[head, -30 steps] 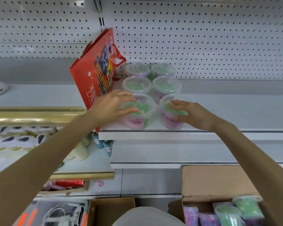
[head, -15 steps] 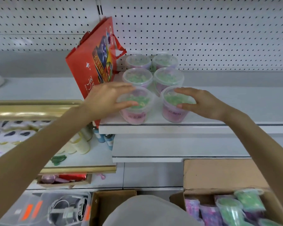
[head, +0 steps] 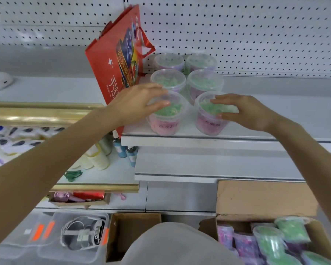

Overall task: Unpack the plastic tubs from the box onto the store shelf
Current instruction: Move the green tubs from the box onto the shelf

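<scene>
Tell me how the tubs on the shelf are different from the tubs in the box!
The shelf tubs stand upright in neat pairs; the box tubs lie tipped and jumbled. The left hand and right hand touch the front shelf tubs; nothing touches the box tubs. Both have clear plastic with green and pink inside.

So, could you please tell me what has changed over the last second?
Both hands have eased their grip: the left hand now lies with straighter fingers over the left front tub, the right hand likewise on the right front tub. Both tubs stay at the shelf edge; the four tubs behind and the red bag are unmoved.
</scene>
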`<state>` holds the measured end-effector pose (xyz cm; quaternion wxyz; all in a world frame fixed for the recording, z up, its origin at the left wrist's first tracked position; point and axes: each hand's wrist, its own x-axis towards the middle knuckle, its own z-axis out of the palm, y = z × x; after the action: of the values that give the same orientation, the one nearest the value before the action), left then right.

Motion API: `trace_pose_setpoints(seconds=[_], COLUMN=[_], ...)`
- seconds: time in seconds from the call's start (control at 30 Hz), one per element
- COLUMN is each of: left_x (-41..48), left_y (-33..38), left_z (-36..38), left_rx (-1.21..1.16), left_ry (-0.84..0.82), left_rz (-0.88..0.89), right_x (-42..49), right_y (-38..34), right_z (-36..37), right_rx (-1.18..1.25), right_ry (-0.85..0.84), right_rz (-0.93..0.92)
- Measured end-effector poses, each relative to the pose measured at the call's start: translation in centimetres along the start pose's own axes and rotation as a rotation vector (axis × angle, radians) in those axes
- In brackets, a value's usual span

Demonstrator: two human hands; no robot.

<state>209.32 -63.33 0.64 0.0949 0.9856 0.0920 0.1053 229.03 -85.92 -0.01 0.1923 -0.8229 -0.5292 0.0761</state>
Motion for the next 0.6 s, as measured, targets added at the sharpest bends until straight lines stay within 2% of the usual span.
trace_pose_setpoints(seconds=[0.1,0.17,0.23,0.3,0.37,0.43,0.6], left_x=[0.2,0.1,-0.1,-0.2,-0.3,-0.3,-0.1], left_y=[0.4,1.0,1.3,1.3,1.1,1.3,1.1], left_z=[0.3,1.1,2.2,2.7,2.6,2.3,1.9], left_rx=[-0.079,-0.030,0.058,0.048,0.009,-0.004,-0.073], left_ry=[0.043,-0.047,-0.116,-0.126,-0.123,-0.127,-0.170], left_rz=[-0.013,0.004,0.034,0.011,-0.005,0.012,0.001], right_x=[-0.2,-0.3,-0.3,-0.5,-0.5,-0.5,-0.2], right_y=[-0.6,-0.9,-1.1,-0.9,-0.7,-0.8,-1.0], right_z=[-0.8,-1.0,-0.5,0.6,1.3,1.2,-0.4], right_rx=[0.140,0.171,0.089,-0.054,-0.122,-0.112,-0.053], right_ry=[0.205,0.220,0.107,-0.038,-0.046,-0.044,-0.234], right_rz=[0.031,0.044,0.039,0.034,0.022,0.005,-0.051])
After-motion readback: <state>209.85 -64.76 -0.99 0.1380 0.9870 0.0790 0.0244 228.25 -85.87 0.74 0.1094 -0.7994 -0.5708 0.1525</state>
